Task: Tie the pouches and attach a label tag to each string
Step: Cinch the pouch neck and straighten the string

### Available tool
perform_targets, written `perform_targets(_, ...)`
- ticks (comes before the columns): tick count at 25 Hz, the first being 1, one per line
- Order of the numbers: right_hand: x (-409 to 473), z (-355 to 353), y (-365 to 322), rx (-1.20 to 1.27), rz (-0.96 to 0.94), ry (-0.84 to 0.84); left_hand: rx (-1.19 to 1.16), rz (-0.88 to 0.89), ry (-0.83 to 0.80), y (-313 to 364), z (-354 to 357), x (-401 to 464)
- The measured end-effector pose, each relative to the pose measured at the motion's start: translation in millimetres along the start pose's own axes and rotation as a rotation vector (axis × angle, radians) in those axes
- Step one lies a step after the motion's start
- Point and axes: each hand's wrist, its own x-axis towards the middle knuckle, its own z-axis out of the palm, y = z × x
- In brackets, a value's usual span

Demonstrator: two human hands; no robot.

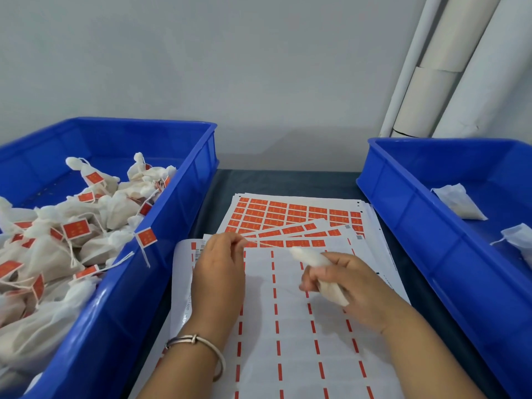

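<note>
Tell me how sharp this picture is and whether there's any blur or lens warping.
Head view: mostly sharp, lighting soft and even; motion blur smears the pouch in the right hand and its string toward the left hand; wide-angle bending curves the left bin edges.

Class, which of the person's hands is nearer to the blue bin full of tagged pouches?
Left. The left hand is just beside that bin; the right hand is farther across the label sheets.

On my wrist sits a thin silver metal bangle [198, 341]. Ahead rises a plain pale grey wall [230, 67], with white cylindrical pipes [449, 76] leaning in its right corner.
</note>
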Motion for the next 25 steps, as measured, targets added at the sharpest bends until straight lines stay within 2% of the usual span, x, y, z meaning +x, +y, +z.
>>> perform_targets(2,1.0,-1.7,-0.5,0.278,-0.065,0.056,0.118,0.012,-0.150,-1.5,2.9,-1.2)
perform_targets(4,5.7,-2.1,2.5,0.455,-0.055,0.164,0.261,0.071,-0.334,-0.3,7.2,-2.1)
perform_targets(7,11.0,1.5,8.6,0.322,-0.004,0.341,0.338,0.206,-0.570,8.2,10.6,-8.7)
perform_targets(9,11.5,3.9,11.1,0.128,-0.029,0.399,0.308,0.334,-0.630,12.2,9.1,-13.8)
perform_targets(13,9.2,8.1,7.6,-0.205,-0.146,0.317,0.162,0.469,-0.640,18.8,2.3,-19.9)
perform_targets(18,8.9,13.5,11.9,-0.414,-0.149,0.153,0.082,0.544,-0.481,19.3,2.1,-21.1)
perform_targets(21,7.1,20.7,12.8,-0.429,-0.173,0.046,-0.057,0.468,-0.440,18.1,3.2,-18.4)
perform_targets(25,4.8,22.7,11.6,-0.376,-0.189,-0.005,-0.203,0.275,-0.486,17.5,4.8,-20.3)
